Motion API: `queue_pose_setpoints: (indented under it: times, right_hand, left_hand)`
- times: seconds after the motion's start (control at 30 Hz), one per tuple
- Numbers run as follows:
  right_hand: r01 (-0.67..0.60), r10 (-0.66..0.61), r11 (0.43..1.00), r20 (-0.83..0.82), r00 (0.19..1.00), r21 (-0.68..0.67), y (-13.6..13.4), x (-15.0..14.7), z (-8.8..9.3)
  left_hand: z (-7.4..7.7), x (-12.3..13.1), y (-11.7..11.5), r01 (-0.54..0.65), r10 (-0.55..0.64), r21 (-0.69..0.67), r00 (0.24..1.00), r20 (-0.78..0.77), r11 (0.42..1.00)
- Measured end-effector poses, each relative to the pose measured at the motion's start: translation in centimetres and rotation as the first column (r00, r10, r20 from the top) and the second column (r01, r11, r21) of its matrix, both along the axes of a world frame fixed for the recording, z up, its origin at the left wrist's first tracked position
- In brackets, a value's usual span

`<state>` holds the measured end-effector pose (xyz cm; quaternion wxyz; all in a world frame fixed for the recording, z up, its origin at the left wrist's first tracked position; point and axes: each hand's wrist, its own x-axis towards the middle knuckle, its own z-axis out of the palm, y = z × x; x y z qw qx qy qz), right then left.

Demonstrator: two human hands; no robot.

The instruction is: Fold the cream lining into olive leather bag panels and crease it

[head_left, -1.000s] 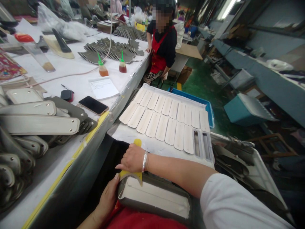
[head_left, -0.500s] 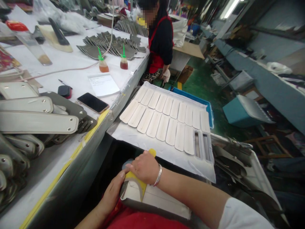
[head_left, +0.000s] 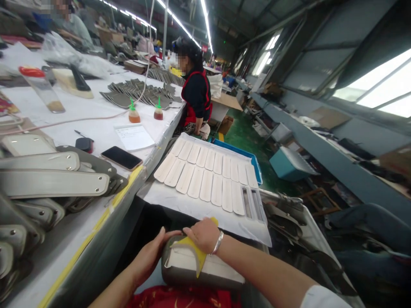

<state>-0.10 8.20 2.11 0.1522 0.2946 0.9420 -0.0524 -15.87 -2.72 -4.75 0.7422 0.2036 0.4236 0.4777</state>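
Observation:
At the bottom centre lies a rounded grey piece with a cream top face [head_left: 183, 262], close against a red garment. My right hand [head_left: 204, 235], with a silver bracelet at the wrist, is closed around a yellow curved scraper-like tool [head_left: 199, 259]. Its pointed lower edge rests on the cream face, and its other end sticks out beyond my knuckles. My left hand [head_left: 154, 252] is at the piece's left end, fingers curving over the far rim and thumb raised; part of its grip is hidden.
Ahead stands a white-covered board [head_left: 150, 192] with rows of cream strips, on a blue tray [head_left: 257, 169]. The left table holds grey straps [head_left: 54, 183], a phone [head_left: 122, 158], a notepad [head_left: 135, 137] and two green-tipped bottles [head_left: 133, 114]. A co-worker [head_left: 195, 92] is beyond the board.
The view has tilted up, showing more ceiling and windows. My right hand and the yellow tool have shifted right over the piece, away from my left hand, and the tool has turned.

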Motion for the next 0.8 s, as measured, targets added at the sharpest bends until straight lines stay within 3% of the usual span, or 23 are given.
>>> queue_pose_setpoints:
  times: [0.23,0.4,0.67,0.8]
  right_hand:
    - [0.278,-0.28,0.958,0.016,0.96,0.076,-1.0,3.3,2.4]
    - [0.4,-0.4,0.914,-0.014,0.916,0.061,-2.8,6.4,3.4]
    - [0.486,-0.496,0.867,-0.26,0.829,-0.107,-5.1,9.5,2.5]
    - [0.48,-0.618,0.785,-0.439,0.652,-0.393,-5.9,8.8,2.8]
  left_hand:
    - [0.0,-0.8,-0.1,0.057,-0.054,0.117,0.998,-0.027,0.992]
    - [1.0,-1.2,0.9,0.132,-0.113,0.105,0.978,-0.173,0.986]
    - [2.4,-1.8,1.5,0.236,-0.23,-0.002,0.947,-0.226,0.972]
    - [2.1,-1.9,1.1,0.248,-0.242,0.027,0.961,-0.133,0.968]
